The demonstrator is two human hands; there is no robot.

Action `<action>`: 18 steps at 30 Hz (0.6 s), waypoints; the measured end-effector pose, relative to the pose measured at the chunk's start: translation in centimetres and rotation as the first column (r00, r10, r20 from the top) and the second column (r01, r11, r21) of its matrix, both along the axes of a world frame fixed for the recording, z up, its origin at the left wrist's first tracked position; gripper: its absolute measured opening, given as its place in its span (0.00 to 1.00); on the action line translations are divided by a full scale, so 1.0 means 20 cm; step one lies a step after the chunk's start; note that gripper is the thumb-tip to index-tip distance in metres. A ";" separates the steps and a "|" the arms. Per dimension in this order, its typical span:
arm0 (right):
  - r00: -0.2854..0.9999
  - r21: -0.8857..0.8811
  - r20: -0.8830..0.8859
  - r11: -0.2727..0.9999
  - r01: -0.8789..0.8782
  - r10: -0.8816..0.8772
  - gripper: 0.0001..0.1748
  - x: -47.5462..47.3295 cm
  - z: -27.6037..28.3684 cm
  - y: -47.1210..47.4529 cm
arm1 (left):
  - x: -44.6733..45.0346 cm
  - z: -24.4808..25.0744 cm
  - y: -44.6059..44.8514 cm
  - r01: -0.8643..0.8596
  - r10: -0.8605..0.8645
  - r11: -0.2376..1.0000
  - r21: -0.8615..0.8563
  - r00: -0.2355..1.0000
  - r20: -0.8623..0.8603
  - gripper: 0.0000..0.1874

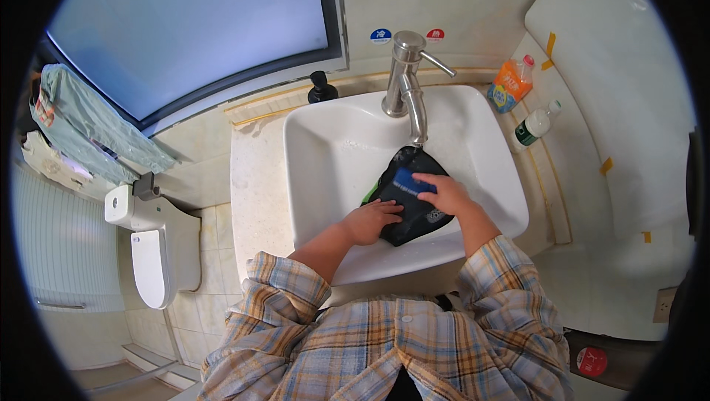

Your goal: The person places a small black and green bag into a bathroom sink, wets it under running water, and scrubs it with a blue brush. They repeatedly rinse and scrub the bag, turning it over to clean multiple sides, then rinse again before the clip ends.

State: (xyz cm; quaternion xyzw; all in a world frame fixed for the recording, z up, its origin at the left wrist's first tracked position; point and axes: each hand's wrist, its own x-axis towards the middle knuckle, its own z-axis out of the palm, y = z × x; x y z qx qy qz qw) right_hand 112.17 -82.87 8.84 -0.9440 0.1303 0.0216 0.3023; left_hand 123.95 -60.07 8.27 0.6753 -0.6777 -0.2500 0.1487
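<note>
A wet black fabric item [410, 215], perhaps a pouch, with a bright green patch at its left edge, lies spread in a white ceramic washbasin [310, 179]. My left hand [374, 221] rests on its lower left part, fingers slightly spread. With my right hand [448, 195] I grip a blue oblong object [411, 180] bearing pale writing, held against the black fabric. Whether it is a brush or a sponge cannot be made out. White foam shows on the fabric near my right wrist. Just above the item's top end is the spout of a metal faucet [409, 76].
A black pump bottle [321, 88] stands behind the basin's left corner. On the right ledge are an orange-labelled bottle [511, 84] and a clear bottle with a green label [536, 126]. At left are a toilet [166, 257] and hanging clothes [100, 118].
</note>
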 end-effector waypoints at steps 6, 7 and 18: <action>0.748 -0.088 0.175 0.746 0.660 -0.640 0.37 -0.01 -0.01 -0.16 | -0.03 0.04 0.00 -0.065 0.064 0.998 -0.012 0.996 -0.060 0.26; 0.757 -0.116 0.158 0.750 0.652 -0.634 0.38 -0.01 -0.02 -0.17 | -0.04 0.05 0.00 -0.062 0.060 0.993 -0.101 0.998 -0.026 0.25; 0.765 -0.119 -0.330 0.828 0.548 -0.554 0.25 -0.01 -0.06 -0.21 | -0.12 0.08 -0.01 0.004 0.010 0.996 -0.084 0.986 0.165 0.12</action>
